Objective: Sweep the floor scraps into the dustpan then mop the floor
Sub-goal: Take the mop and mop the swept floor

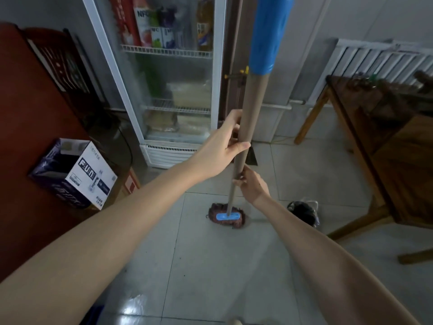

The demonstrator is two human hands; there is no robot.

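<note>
Before the glass-fronted fridge (168, 90), we grip the tan, blue-sleeved mop pole (244, 127) with both hands, left hand (225, 146) above right hand (251, 184), mopping now; next we judge a pull of the brown mop head (226, 215) across the grey floor tiles (210, 266).

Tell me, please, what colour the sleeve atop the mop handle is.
Blue: the sleeve shows best in the head view.

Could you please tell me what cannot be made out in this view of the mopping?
Head view:
Top of the mop handle: cut off by the upper edge.
Fingertips of the left hand: hidden behind the handle.
Dark object beside the wooden table: too dim to identify.
Bottle labels in the fridge: blurred.
</note>
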